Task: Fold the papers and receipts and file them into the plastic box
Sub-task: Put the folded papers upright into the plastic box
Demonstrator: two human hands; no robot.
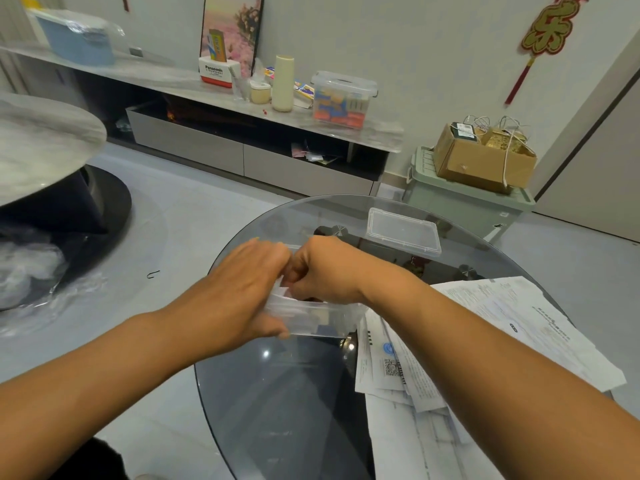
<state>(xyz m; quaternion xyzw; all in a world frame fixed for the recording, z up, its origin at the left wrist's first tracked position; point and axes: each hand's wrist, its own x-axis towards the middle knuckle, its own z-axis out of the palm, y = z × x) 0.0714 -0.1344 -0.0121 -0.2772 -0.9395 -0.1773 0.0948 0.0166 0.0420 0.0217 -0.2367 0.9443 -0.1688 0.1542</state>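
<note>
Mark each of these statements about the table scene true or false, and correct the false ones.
1. The lid sits on the plastic box. False: it lies apart on the glass table, beyond the hands.
2. Loose papers lie on the table to the person's right. True.
3. The right hand is curled over the box's opening. True.
4. The left hand rests flat on the papers. False: it holds the box's left side.
5. The table top is wooden. False: it is dark glass.

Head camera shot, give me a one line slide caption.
Both hands, left hand and right hand, tuck paper into a clear plastic box beside loose papers.
</note>
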